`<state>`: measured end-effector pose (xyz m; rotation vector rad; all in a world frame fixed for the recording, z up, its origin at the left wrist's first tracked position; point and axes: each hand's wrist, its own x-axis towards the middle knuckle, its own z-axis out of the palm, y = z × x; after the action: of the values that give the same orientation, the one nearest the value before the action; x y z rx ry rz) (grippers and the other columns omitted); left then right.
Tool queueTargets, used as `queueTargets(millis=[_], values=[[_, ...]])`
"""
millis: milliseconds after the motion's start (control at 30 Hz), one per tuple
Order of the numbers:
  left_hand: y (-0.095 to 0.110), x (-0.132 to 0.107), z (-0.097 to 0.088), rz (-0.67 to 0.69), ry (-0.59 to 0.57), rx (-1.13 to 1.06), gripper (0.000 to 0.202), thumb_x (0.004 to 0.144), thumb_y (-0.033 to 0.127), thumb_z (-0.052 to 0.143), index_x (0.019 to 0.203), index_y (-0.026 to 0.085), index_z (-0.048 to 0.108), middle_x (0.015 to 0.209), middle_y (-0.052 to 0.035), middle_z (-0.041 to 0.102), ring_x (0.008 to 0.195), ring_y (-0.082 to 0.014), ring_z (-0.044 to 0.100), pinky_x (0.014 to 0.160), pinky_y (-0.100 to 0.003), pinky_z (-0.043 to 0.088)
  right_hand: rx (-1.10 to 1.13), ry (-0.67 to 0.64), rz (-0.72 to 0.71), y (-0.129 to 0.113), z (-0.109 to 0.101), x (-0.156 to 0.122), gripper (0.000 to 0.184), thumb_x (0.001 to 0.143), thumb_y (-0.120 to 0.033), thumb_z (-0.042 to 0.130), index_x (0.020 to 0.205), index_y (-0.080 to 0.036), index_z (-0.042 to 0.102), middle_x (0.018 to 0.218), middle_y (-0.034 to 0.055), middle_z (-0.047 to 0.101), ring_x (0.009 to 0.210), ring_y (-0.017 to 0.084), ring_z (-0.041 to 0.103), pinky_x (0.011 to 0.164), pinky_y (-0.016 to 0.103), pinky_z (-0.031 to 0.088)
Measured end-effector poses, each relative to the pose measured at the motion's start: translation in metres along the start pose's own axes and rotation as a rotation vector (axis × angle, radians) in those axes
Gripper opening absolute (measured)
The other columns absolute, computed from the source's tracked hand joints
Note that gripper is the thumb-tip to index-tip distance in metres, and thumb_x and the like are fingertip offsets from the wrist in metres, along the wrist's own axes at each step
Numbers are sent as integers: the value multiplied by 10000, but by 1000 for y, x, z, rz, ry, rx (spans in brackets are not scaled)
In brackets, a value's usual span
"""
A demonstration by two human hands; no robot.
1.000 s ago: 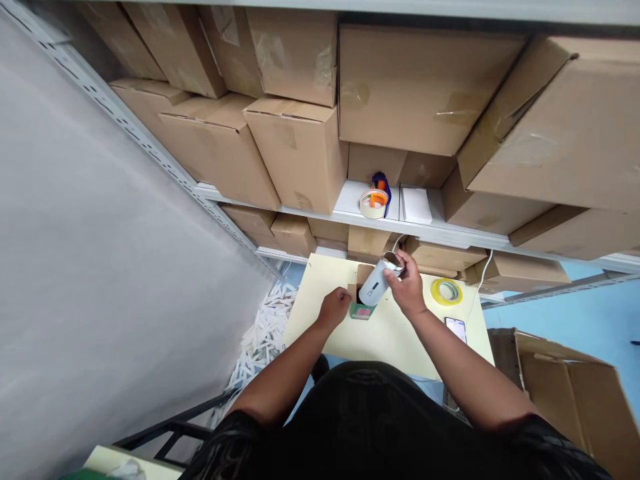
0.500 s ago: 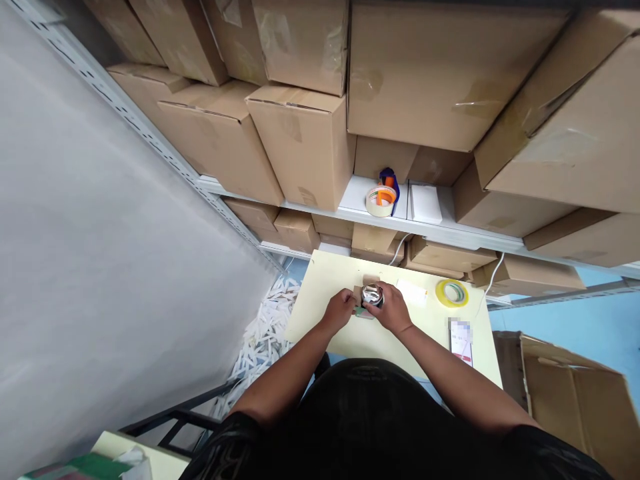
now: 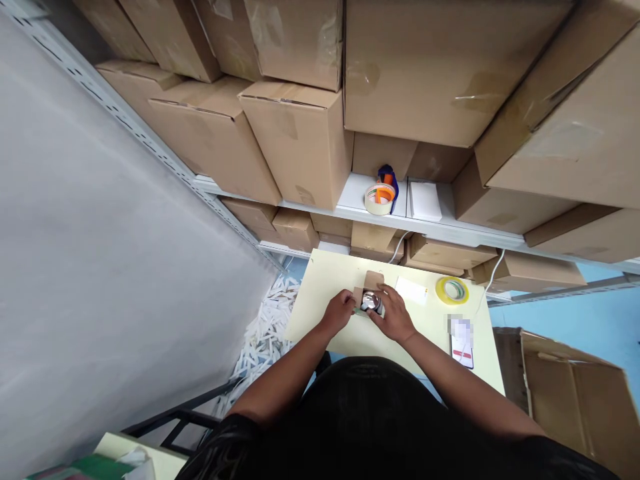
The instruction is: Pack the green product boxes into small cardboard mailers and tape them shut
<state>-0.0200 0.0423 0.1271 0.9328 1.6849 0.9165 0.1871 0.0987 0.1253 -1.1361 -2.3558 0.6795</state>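
Observation:
A small brown carton [image 3: 371,283] with open flaps stands on the pale yellow table [image 3: 325,280]. A silver-topped cylinder [image 3: 371,301] sits upright inside it, only its shiny end showing. My left hand [image 3: 340,311] is curled against the carton's left side. My right hand [image 3: 394,316] is wrapped around the cylinder's right side at the carton's mouth. A white card [image 3: 411,291] lies just right of my right hand.
A yellow tape roll [image 3: 452,290] and a phone [image 3: 461,339] lie on the table's right part. A tape dispenser [image 3: 381,193] and white box [image 3: 425,201] sit on the shelf among cardboard boxes. White strips [image 3: 263,333] litter the floor left; an open carton [image 3: 575,393] stands right.
The cylinder, first tilted above the carton in my right hand, has been stood upright and lowered into it. Both hands closed in around the carton.

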Motion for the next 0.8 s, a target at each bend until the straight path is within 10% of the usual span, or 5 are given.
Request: queueTargets(millis=[300,533,800], values=[[3,-2,2,187,-33,81,186,828,321,662,982,217,651,1021,-42,682,945,-203,651,880,-336,510,308,-50,332,9,13,-17,477,903,-482,610,1300,-244,498,1205,95,647,977,248,677,852,448,576],[15,25,-6,82,-209,43,844,620,138,753,1424,223,510,1442,-136,558,1254,-318,570,986,-419,507,343,-80,303,11,14,-23,561,874,-508,656,1353,-261,501,1314,103,619,1031,244,665,831,417,581],[18,4,-11,508,-126,272,512,699,49,646,1177,228,685,1357,-91,605,1303,-278,524,1150,-478,439,357,-101,354,17,19,-31,705,818,-462,713,1452,-293,457,1401,107,579,985,233,670,827,435,594]])
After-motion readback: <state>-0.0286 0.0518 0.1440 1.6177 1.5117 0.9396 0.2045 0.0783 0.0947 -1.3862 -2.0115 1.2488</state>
